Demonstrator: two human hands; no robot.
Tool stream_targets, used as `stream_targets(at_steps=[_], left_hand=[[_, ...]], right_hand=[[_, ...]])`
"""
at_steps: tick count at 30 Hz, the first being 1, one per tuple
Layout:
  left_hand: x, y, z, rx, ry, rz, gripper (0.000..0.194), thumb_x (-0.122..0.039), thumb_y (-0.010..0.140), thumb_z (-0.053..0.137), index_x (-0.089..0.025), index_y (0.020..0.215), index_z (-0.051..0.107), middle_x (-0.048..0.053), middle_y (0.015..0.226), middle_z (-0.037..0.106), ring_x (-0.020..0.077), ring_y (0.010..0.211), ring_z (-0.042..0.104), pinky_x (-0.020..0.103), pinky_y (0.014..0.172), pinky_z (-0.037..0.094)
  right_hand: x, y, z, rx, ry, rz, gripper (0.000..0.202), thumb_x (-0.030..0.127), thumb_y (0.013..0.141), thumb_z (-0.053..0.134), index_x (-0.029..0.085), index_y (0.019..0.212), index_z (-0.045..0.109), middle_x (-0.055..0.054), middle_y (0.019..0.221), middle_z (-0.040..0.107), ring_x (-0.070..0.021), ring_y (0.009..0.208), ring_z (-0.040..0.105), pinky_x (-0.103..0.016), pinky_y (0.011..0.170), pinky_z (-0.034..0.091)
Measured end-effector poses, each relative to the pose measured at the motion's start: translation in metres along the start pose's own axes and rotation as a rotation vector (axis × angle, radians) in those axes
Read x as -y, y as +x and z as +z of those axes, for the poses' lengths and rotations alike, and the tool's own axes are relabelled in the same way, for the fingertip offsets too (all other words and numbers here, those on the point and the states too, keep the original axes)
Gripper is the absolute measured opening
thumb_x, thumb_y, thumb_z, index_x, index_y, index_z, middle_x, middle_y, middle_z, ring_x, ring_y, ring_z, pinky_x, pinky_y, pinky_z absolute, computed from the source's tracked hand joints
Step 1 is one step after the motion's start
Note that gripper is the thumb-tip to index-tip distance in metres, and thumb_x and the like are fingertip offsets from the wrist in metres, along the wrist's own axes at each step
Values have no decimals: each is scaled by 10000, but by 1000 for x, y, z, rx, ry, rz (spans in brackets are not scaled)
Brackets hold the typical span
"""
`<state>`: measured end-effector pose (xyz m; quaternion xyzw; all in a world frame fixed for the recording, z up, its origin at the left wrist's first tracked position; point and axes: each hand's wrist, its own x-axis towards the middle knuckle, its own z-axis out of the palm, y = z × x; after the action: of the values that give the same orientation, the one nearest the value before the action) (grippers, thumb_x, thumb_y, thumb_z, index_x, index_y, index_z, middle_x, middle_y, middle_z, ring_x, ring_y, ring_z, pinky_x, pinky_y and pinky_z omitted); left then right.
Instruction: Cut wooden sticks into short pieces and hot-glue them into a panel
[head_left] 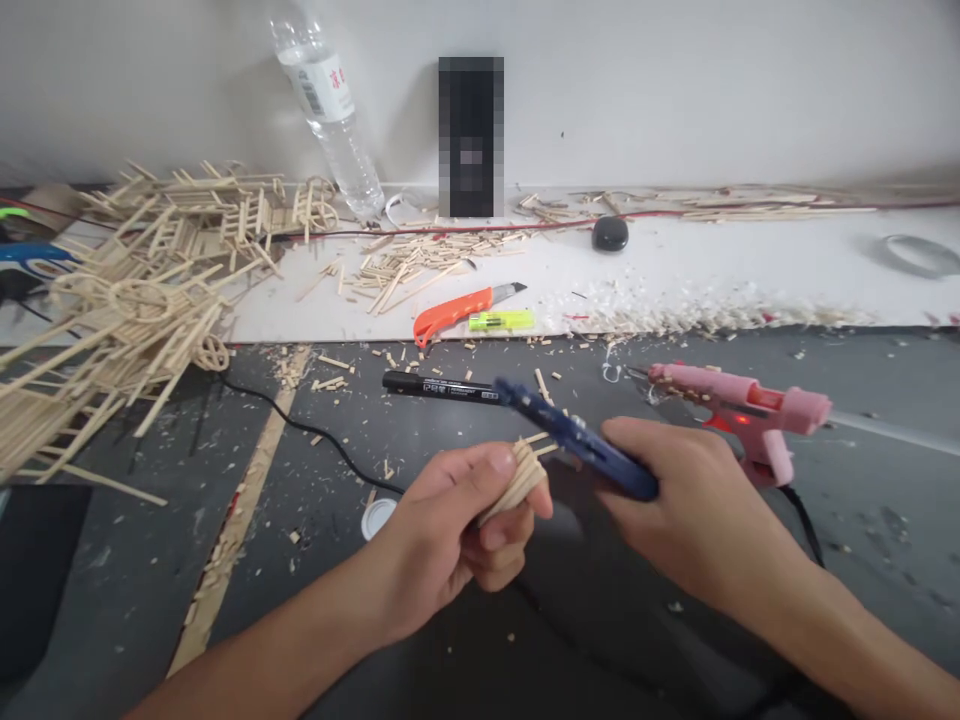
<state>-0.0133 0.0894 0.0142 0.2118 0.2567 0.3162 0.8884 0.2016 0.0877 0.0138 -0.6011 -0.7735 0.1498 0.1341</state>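
Stick bundle: short thin wooden sticks [517, 484], in left hand [450, 515], pinched under thumb, held above the dark worktop [300, 620].
Blue hand tool: blurred, probably cutters [581, 442]; grasped in right hand [679, 490], beside the sticks. Whether its jaws are open, can't tell.
Marker: black [439, 387], lying just beyond the tool's tip.
Glue gun: pink [739, 400], red light lit, right of right hand. Burn risk if knuckles drift into a hot nozzle.
Risks: loose pinch, sticks fan out or drop; tool tip close to left fingertips, a slip could nip them.
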Motion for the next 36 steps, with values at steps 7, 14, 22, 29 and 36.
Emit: stream_targets(at_steps=[7,14,22,29,36], left_hand=[[3,4,1,-82,170,90,317,-430,967,567,-129,925,656,-58,588,421,38,462,219,174,451,189],[0,14,-6,-157,302,222,284,-407,964,574,-126,1000,592,-30,660,520,44,497,250,175,468,200],[3,10,-8,-185,573,282,394,-461,1002,514,-155,1208,652,-37,687,493,81,592,495,216,606,428],[-1,7,-6,-277,694,363,318,-399,945,637,-137,1101,729,54,941,695,132,787,641,262,775,531],[7,4,-2,-353,604,334,186,-303,807,805,-163,907,736,22,862,745,126,787,666,215,738,526]], right_hand=[[7,99,-21,-18,-179,232,553,775,793,547,228,839,618,-86,782,667,-269,717,592,-372,645,392],[15,209,12,-68,-184,78,738,699,863,567,75,1256,564,-293,1402,484,-440,1306,435,-541,990,406],[2,232,38,-33,-154,100,594,563,925,591,189,1381,521,-138,1496,449,-341,1376,413,-595,1115,337],[30,205,19,-101,-17,48,560,400,952,549,82,1404,459,-252,1489,407,-416,1437,282,-566,1163,220],[28,43,-10,-33,622,-78,293,441,1027,403,234,999,609,-36,861,648,-180,764,612,-306,674,496]])
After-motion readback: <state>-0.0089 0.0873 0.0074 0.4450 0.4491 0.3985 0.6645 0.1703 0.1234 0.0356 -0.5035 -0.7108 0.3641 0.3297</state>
